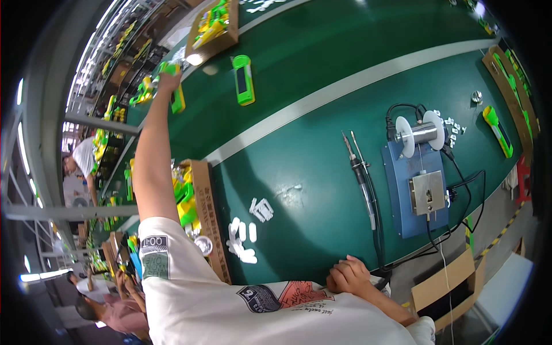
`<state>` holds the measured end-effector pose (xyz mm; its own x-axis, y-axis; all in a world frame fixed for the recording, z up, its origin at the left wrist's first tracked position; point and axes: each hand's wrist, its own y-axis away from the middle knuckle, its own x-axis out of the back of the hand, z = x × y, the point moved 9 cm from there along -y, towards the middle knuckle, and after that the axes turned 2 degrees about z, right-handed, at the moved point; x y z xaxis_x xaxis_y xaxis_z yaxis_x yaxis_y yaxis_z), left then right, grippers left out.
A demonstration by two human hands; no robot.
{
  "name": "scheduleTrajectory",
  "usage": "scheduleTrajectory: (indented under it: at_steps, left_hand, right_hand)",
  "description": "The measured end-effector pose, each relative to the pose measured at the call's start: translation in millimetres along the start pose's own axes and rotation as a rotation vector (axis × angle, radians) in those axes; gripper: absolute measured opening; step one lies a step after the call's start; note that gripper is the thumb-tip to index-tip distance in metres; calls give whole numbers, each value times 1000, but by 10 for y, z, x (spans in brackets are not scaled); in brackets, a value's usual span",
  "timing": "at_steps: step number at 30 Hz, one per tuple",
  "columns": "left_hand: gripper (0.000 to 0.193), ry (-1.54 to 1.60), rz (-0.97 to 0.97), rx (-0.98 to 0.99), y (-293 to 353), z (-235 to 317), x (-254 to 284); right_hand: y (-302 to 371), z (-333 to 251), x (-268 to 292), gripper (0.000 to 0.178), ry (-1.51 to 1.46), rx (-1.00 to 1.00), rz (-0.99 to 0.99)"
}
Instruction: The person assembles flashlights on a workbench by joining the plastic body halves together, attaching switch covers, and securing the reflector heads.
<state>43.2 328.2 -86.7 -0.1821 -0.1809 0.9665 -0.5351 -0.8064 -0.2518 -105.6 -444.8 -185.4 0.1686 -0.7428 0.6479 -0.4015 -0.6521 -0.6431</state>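
My left arm stretches far out to the upper left, and my left hand (pixel 168 82) is closed around a green handheld device (pixel 179 100) at the edge of the far belt. The fingers are small and partly hidden there. To the right of that hand, a similar green device with a dark panel (pixel 243 80) lies on the dark green surface. My right hand (pixel 349 275) rests at the near edge of the green worktable (pixel 305 230), fingers curled in, with nothing visible in them. Small white plastic pieces (pixel 241 238) and clear pieces (pixel 262 210) lie left of centre.
A soldering iron (pixel 362 184) lies beside a blue soldering station (pixel 399 195) with a solder reel (pixel 422 133) and black cables. Cardboard boxes of green and yellow parts (pixel 201 201) stand at left. Another green device (pixel 498 131) lies far right. Other people work at left.
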Motion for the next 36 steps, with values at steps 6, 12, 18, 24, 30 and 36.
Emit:
scheduleTrajectory:
  at_steps: [6, 12, 18, 24, 30, 36]
  left_hand:
    - [102, -125, -471, 117, 473, -33, -1185]
    - [109, -46, -318, 178, 502, -368, -160]
    - [89, -118, -28, -127, 599, 588, 1056]
    - [78, -131, -103, -624, 2262, 1702, 2151]
    - [45, -158, -107, -909, 3963, 2330, 2654]
    - [37, -70, -204, -1286, 6202, 2570, 2656]
  right_hand:
    - [116, 72, -58, 11, 57, -12, -64]
    - [-66, -30, -63, 12, -7, 26, -23]
    - [24, -45, 1, 11, 70, -31, 97]
    - [-5, -146, 22, 13, 33, 39, 137]
    - [29, -170, 110, 15, -118, -1, 140]
    - [229, -382, 303, 18, -243, 33, 129]
